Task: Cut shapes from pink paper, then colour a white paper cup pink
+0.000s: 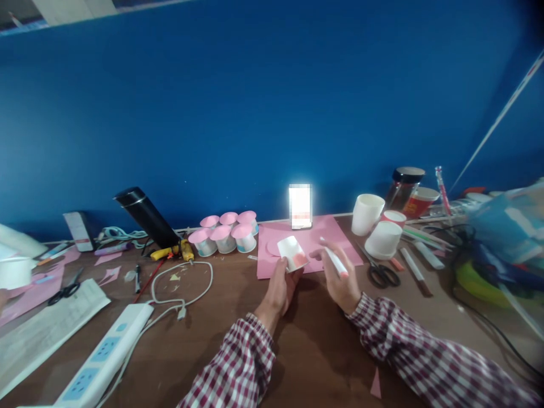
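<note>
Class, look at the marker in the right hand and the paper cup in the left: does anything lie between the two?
Nothing visible does. The left hand holds the paper cup tilted over the pink sheet; the right hand holds the marker beside it, with only open air and the sheet beneath between them.

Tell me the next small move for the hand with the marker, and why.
Probably bring the right hand a little left, so the marker meets the paper cup. The left hand holds the cup tilted, with a pink patch that covers only part of its side, and the marker sits just to the cup's right, apart from it.
</note>
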Motion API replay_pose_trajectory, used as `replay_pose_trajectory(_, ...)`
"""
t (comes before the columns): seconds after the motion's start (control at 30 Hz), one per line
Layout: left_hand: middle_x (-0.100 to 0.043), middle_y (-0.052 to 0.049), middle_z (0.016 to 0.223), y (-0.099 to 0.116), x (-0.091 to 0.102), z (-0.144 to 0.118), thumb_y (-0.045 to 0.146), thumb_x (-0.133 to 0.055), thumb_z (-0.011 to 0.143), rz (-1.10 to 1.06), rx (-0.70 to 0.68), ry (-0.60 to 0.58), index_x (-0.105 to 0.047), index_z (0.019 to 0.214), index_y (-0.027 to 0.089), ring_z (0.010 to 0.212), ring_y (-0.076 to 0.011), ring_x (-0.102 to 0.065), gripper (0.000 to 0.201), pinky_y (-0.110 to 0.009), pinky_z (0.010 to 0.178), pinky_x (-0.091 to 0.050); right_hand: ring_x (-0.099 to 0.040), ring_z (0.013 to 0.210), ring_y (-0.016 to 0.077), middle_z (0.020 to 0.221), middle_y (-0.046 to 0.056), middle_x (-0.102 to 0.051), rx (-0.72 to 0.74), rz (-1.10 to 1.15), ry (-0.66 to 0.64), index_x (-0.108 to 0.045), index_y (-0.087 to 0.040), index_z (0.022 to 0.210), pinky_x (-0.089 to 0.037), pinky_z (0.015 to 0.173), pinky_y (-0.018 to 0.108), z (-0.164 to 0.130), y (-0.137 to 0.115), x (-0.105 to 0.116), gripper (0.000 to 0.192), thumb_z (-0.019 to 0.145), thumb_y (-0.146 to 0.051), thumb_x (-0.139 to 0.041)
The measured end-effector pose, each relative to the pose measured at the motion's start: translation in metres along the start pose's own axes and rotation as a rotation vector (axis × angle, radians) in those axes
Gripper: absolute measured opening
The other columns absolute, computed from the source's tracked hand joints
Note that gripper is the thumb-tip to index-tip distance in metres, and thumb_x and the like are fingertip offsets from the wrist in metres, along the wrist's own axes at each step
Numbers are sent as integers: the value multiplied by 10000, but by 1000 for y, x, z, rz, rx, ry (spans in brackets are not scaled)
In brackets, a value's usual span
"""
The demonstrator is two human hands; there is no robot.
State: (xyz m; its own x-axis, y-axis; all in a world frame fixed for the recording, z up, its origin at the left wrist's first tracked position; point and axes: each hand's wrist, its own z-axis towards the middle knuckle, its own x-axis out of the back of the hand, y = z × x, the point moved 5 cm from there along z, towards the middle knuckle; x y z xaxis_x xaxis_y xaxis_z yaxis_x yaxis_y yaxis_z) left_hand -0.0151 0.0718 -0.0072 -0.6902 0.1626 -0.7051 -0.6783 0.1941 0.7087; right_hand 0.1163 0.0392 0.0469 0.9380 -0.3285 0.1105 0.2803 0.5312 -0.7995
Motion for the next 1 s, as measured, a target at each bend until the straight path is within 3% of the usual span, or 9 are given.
replay_pose_trajectory(0.17,-614,-111,1137,0,-2,0,412,-545,823,140,-40,-20,-583,1056,151,1071,-227,-553,352,-383,937,-416,-614,784,188,847,74,-664,68,-139,32,-644,-171,906,-495,769,333,3,-2,7,171,886,-265,-503)
replay_pose_trajectory(0.3,-616,-104,1113,0,-1,-1,441,-534,825,309,-74,14,-564,1071,166,1001,-218,-577,370,-361,860,-455,-606,654,167,709,55,-659,15,-198,6,-640,-163,783,-493,614,276,4,-5,8,191,877,-267,-511)
replay_pose_trajectory(0.43,-610,-113,1124,0,1,-3,492,-472,843,494,-91,15,-551,1112,169,979,-224,-575,428,-338,798,-472,-594,638,149,815,72,-667,18,-206,-11,-639,-157,860,-483,580,256,5,-11,5,174,877,-269,-506)
replay_pose_trajectory(0.6,-574,-105,1205,4,-6,-8,499,-383,879,590,-131,-36,-539,1137,183,1062,-230,-539,436,-336,839,-462,-605,696,156,868,63,-661,-1,-202,-59,-621,-168,975,-489,578,244,3,-9,0,184,878,-275,-505)
replay_pose_trajectory(0.77,-574,-93,1210,9,-10,-10,459,-345,905,683,-177,-46,-537,1168,184,1131,-225,-499,426,-344,938,-398,-603,717,158,904,63,-661,-24,-186,-78,-608,-175,1008,-498,571,240,1,-7,-1,201,886,-288,-495)
replay_pose_trajectory(1.0,-615,-84,1119,16,-16,-11,444,-385,892,742,-222,-27,-582,1111,172,1038,-224,-535,401,-343,928,-383,-599,731,175,870,69,-666,61,-274,-105,-628,-174,987,-504,638,280,3,-16,-1,212,899,-286,-471)
